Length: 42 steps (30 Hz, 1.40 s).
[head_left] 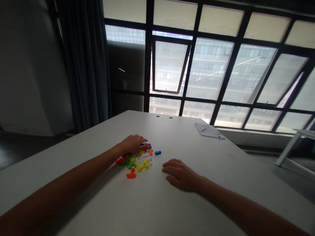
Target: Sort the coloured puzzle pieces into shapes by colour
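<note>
red, yellow, green, white and blue plastic puzzle pieces (135, 161) lie in a loose heap near the middle of a white bench (172, 139), seen from a head-worn camera as a person stretches both bare forearms across it. the left hand (134, 144) rests palm down at the far side of the heap, around 12 o'clock, its fingers lying over the pieces. its grip is loosely curved, with blue and red pieces showing at the fingertips, but this view cannot tell whether it has hold of any of them. the right hand (180, 174) lies on the bench at about 4 o'clock from the heap, just apart from it, its fingers gently curled and its grip open and holding nothing. a lone blue block (157, 152) sits at about 3 o'clock, just beyond the edge of the heap, while an orange-red piece (131, 174) lies at about 6 o'clock, close to the heap. farther off at about 2 o'clock, near the far edge of the bench, a white notepad (209, 130) lies with a pen (218, 134) on it. beyond the bench, a tall dark-framed window (209, 65) with one pane tilted open faces a multi-storey building (209, 68), and a dark curtain (83, 55) hangs at about 11 o'clock.
</note>
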Available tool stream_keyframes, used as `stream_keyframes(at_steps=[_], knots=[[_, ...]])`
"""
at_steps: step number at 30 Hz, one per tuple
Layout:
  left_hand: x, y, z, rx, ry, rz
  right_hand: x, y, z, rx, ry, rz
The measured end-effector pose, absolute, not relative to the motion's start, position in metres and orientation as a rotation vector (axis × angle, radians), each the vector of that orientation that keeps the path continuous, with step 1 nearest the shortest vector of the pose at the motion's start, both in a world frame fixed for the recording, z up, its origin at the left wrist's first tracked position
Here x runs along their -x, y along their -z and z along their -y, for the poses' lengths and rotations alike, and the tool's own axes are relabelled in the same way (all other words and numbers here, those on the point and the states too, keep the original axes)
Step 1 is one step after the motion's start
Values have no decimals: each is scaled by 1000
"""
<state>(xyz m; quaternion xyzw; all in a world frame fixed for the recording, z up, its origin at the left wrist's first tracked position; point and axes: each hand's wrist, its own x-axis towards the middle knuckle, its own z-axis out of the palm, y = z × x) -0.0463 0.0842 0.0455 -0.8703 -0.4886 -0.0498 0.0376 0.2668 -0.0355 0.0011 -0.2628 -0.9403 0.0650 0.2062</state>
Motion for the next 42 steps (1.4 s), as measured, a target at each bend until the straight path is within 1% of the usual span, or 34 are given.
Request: stream_keyframes(at_steps=[3,5,8,12,16,22,27,31,38,42], knots=[[25,-50,-68,2726,237,1326,-267,-1,35,738,-175,2626],[7,-48,-55,2853,228,1224,-268,0,35,726,-164,2627],[-13,-37,-38,2978,203,1012,-268,0,35,698,-151,2622],[-11,-19,-27,2940,201,833,-268,-1,36,704,-142,2620],[12,-14,-32,2796,220,842,-267,-1,35,713,-138,2623],[28,-30,-37,2646,211,929,-267,-1,34,720,-121,2626],[4,-21,6,2693,368,900,-267,-1,35,709,-112,2631],[-4,-6,33,2746,375,814,-267,-1,35,700,-112,2620],[24,-12,-2,2605,361,956,-268,-1,35,714,-110,2631],[18,-18,8,2616,455,987,-266,5,32,668,-103,2567]])
